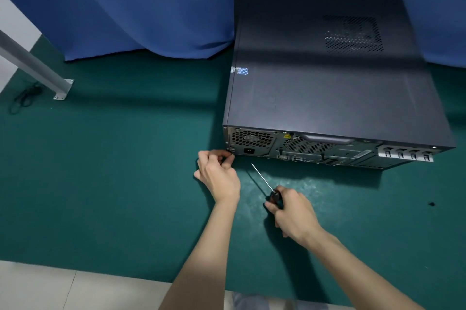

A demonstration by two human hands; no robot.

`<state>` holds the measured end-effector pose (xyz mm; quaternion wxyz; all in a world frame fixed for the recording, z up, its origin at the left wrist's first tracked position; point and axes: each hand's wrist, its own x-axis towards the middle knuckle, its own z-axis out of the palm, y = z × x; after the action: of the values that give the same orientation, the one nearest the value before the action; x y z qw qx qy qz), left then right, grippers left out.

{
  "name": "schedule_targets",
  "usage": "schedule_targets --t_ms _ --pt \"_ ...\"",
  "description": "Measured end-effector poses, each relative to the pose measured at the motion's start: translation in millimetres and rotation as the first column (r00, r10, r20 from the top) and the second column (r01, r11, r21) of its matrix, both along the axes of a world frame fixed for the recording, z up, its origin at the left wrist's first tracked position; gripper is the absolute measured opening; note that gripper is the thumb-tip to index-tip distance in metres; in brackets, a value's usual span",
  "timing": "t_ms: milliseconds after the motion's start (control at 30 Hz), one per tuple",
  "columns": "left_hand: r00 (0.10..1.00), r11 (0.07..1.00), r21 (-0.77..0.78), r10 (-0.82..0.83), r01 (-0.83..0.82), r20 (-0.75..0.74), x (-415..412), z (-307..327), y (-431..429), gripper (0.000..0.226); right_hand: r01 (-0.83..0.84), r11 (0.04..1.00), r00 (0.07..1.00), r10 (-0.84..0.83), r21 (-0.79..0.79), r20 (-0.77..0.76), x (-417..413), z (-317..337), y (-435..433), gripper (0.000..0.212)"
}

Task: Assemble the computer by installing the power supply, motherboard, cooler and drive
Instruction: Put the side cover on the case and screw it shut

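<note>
A dark computer case [325, 77] lies flat on the green mat [113, 171], side panel closed, its rear face toward me. The power supply's fan grille [252, 138] and socket show at the rear's left end. My left hand [219, 173] is at the lower left rear corner, fingertips pinching something small and dark against the case edge; what it is cannot be told. My right hand [292, 214] grips a screwdriver [264, 182] by its dark handle, shaft pointing up-left toward the rear panel, tip in the air short of the case.
A blue curtain [151, 7] hangs behind the case. A grey metal leg [32, 62] with a foot plate stands at the left, a dark cable beside it. A small dark bit [432, 203] lies on the mat at the right. Pale floor borders the mat's near edge.
</note>
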<state>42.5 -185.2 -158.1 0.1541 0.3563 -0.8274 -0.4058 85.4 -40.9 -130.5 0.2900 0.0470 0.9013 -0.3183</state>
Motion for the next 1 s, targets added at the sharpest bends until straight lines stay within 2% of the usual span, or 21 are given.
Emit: schedule_targets --t_ms 300,567,633,733,833,1000 --pt "0.991 0.991 0.112 0.084 -0.072 -0.108 -2 3 7 0.020 0.004 1.000 1.000 -0.004 -0.003 -0.005 2 -1 3 0.015" --pt "0.986 0.978 0.158 0.146 -0.133 -0.077 -3 7 11 0.020 -0.003 1.000 1.000 0.003 -0.002 0.013 2 3 4 0.014" --pt "0.985 0.975 0.161 0.164 -0.154 -0.046 -3 8 10 0.016 -0.001 1.000 1.000 0.001 -0.002 0.024 1 5 3 0.014" --pt "0.974 0.946 0.243 0.194 -0.216 0.115 -6 13 10 0.015 0.045 0.998 0.997 -0.041 -0.053 0.064 0 6 0 0.016" --pt "0.965 0.867 0.436 0.170 -0.242 0.198 -13 21 7 0.019 0.132 0.978 0.987 -0.116 -0.160 0.110 -2 7 -7 0.019" --pt "0.941 0.591 0.732 0.194 -0.338 0.277 -24 34 -9 0.029 0.232 0.923 0.969 -0.192 -0.307 0.156 -2 11 -26 0.024"
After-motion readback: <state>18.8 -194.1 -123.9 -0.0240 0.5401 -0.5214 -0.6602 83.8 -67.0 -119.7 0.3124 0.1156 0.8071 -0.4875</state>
